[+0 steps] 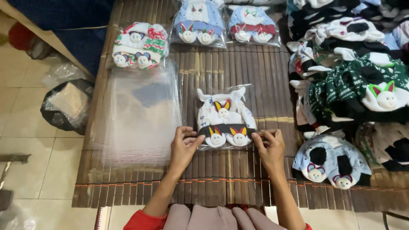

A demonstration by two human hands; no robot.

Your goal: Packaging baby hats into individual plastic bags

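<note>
- Landmark: one clear-bagged baby set (pixel 225 119) with a dark band and three small animal-face toys, lying flat near the middle of the slatted bamboo surface (pixel 264 76).
- Left hand (pixel 184 147) at the set's lower left corner, fingers curled, pinching the bag's plastic edge.
- Right hand (pixel 269 147) at the set's lower right corner, likewise pinching the bag's edge; both hands grasping, neither released.
- Just left of the set: one stack of empty clear bags (pixel 138 113), flat and see-through; number of sheets impossible to count.
- Beyond the set, at the far edge of the surface: three finished packs in a row, namely one red-and-green pack (pixel 139 44) furthest left, one blue pack (pixel 198 22) straight ahead, one blue-and-red pack (pixel 252 24) beside it.
- Right of the set: one heap of unpacked knitted sets (pixel 353 64) in green, black and white, overlapping too much for a count.
- Near right of the set, below the heap: one loose pale-blue set (pixel 330 162) with black patches and two face toys showing.
- Far left of the set, off the surface on the tiled floor (pixel 25 140): one dark crumpled plastic bag (pixel 68 104).
- Below the set, at the frame's bottom: red sleeves and a pinkish garment on the lap.
</note>
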